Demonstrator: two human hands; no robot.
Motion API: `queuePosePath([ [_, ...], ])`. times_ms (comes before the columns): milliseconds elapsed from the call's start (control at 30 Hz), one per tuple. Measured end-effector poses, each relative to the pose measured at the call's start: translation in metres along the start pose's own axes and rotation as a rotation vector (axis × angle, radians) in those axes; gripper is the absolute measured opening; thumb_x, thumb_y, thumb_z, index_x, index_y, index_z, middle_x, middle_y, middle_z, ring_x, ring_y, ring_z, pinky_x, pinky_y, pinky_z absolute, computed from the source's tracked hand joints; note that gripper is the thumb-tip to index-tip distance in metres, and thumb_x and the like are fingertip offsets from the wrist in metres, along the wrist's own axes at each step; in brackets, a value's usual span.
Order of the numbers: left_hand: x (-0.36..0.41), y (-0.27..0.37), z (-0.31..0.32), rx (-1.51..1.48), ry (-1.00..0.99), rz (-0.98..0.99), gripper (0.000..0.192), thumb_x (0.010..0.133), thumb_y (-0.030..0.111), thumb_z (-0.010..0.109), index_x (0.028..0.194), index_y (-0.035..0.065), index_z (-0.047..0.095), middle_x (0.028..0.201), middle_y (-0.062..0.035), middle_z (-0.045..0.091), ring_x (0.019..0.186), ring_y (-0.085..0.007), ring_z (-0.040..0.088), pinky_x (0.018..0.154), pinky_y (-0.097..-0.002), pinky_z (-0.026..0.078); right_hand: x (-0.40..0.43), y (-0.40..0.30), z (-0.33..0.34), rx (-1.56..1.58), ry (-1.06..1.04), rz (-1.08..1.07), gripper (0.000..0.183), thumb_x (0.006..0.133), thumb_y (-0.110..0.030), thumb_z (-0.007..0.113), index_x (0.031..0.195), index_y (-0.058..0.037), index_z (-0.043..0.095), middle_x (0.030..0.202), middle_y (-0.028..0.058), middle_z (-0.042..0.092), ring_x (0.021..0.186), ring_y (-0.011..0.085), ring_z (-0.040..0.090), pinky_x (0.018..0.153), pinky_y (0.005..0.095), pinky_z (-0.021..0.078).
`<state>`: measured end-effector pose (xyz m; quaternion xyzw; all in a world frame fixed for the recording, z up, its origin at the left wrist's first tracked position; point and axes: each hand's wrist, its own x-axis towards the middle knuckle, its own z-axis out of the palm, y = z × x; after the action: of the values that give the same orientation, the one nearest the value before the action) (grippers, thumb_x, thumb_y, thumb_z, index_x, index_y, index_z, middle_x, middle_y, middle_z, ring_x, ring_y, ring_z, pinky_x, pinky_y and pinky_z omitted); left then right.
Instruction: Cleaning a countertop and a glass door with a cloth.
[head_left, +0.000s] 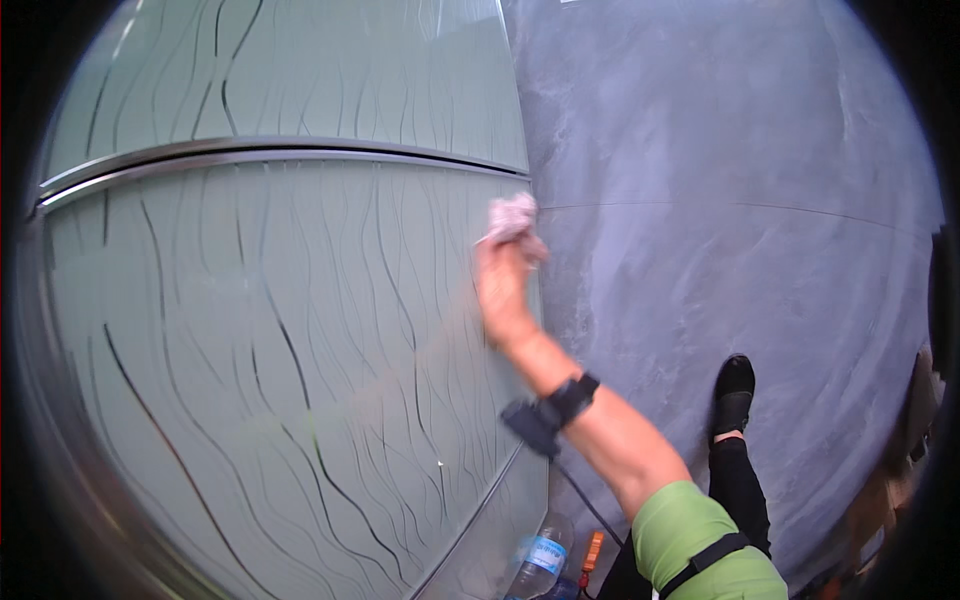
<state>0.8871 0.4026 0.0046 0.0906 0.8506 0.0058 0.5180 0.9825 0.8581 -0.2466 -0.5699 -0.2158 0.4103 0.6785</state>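
Note:
My right hand (506, 289), slightly blurred, holds a crumpled pale pink cloth (513, 215) at its fingertips. It is close to the right edge of a pale green glossy panel (337, 300) patterned with wavy dark lines. Whether the cloth touches the panel I cannot tell. A black strap with a small dark box (532, 427) sits on my wrist, and a cable runs down from it. My left hand is out of view.
A metal-trimmed seam (300, 148) crosses between two panels. Grey marbled floor (712, 187) lies to the right, with a black shoe (734, 390) on it. Down front are a clear plastic bottle (546, 555) and an orange-handled tool (592, 551). Dark objects line the right rim.

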Motion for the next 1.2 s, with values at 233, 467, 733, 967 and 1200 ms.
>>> queuePosePath([
  [233,-0.035,-0.012,-0.029,0.000,-0.146,0.077,0.025,0.092,0.019,0.060,0.115,0.0084,0.059,0.082,-0.0020,0.060,0.066,-0.0084,0.052,0.056,-0.0226,0.044,-0.096,-0.237,0.027,0.390,-0.390,-0.538,0.031,0.086,-0.024,0.054,0.117,-0.0232,0.052,0.145,0.0002,0.036,0.139,0.0219,0.026,0.114,0.0490,0.0177],
  [467,-0.031,0.003,-0.027,-0.001,-0.106,0.079,0.025,0.094,0.021,0.056,0.116,0.0073,0.056,0.078,-0.0014,0.058,0.061,-0.0079,0.051,0.050,-0.0215,0.041,-0.094,-0.156,-0.001,-0.122,-0.400,-0.523,0.050,0.072,-0.041,0.067,0.118,-0.0227,0.062,0.143,0.0052,0.041,0.138,0.0254,0.028,0.110,0.0443,0.0254],
  [733,-0.039,-0.022,-0.038,-0.016,-0.096,0.072,0.023,0.094,0.022,0.056,0.114,0.0085,0.057,0.068,0.0005,0.054,0.049,-0.0067,0.043,0.043,-0.0220,0.034,-0.096,0.057,-0.019,-0.326,-0.066,0.380,0.063,0.100,-0.041,0.027,0.147,-0.0025,0.013,0.150,0.0175,0.019,0.140,0.0336,0.013,0.115,0.0402,0.0088],
  [967,-0.087,-0.037,-0.047,-0.074,-0.071,0.042,0.020,0.092,0.021,0.059,0.110,0.0109,0.061,0.068,0.0016,0.053,0.049,-0.0051,0.040,0.042,-0.0205,0.030,-0.205,-0.136,0.049,0.168,-0.213,0.084,0.056,0.097,-0.028,0.039,0.147,-0.0155,0.019,0.146,0.0096,0.026,0.138,0.0275,0.022,0.115,0.0419,0.0133],
  [1200,-0.085,-0.048,-0.064,0.099,-0.223,0.147,0.021,0.094,0.017,0.054,0.112,0.0062,0.058,0.071,0.0012,0.053,0.053,-0.0050,0.043,0.045,-0.0191,0.031,-0.262,-0.279,0.042,0.220,-0.375,-0.566,0.051,0.078,-0.042,0.058,0.125,-0.0205,0.054,0.138,0.0056,0.046,0.139,0.0228,0.027,0.115,0.0522,0.0036],
])
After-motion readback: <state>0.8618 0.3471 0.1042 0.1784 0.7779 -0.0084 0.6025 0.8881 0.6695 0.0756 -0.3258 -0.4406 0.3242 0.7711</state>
